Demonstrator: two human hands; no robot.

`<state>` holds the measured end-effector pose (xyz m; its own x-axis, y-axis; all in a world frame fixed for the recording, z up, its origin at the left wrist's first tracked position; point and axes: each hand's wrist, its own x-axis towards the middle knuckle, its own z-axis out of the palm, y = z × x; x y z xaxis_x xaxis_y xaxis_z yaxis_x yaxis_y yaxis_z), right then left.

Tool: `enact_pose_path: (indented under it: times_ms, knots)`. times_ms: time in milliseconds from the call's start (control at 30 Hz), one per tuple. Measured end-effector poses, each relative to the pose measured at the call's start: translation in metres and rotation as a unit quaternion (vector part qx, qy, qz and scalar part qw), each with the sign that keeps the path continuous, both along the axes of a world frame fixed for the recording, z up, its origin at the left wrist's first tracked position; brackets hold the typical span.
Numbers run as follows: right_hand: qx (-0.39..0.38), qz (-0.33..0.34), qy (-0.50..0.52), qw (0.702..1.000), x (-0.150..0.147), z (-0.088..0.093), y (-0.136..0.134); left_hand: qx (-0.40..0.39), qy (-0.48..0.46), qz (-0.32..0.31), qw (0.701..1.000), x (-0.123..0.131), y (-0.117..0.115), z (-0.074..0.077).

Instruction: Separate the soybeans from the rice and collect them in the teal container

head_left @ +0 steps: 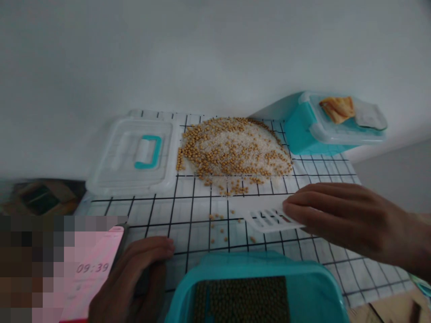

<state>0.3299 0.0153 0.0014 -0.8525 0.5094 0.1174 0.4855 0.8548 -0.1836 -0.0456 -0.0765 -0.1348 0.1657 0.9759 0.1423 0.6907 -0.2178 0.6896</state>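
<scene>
My right hand (353, 220) is closed around a white slotted spatula (269, 220), its slotted head low over the checked cloth. Beyond it lies a heap of white rice grains mixed with yellow soybeans (235, 148). A few loose soybeans (221, 231) are scattered left of the spatula. Closest to me stands an open turquoise container (316, 273) with small dark-green beans (245, 298) inside. At lower left, my left hand (134, 269) has its fingers curled beside a phone (97, 269) with a pink screen; something dark beneath the fingers is unclear.
A clear lid with a turquoise handle (148, 152) lies left of the heap. At back right stands a closed turquoise box (303, 130), a folded orange-brown packet (338, 109) and a pale pouch (370, 115) on its lid. A white wall (202, 54) rises behind the grid-patterned cloth (161, 213).
</scene>
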Motion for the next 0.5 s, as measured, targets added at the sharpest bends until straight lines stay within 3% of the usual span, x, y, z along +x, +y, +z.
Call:
enact_pose_path:
  times_ms: [133, 267, 500]
  knots:
    - [0.016, -0.053, 0.009, 0.998, 0.022, -0.012, 0.003, -0.023, -0.008, 0.017, 1.000, 0.001, -0.001, -0.004]
    - [0.026, -0.057, 0.008, 0.998, 0.029, -0.026, 0.003, -0.014, -0.003, 0.021, 1.000, 0.002, -0.001, -0.005]
    - [0.001, -0.041, 0.001, 0.999, 0.025, -0.025, -0.003, 0.000, 0.022, 0.008, 1.000, 0.002, 0.001, -0.004]
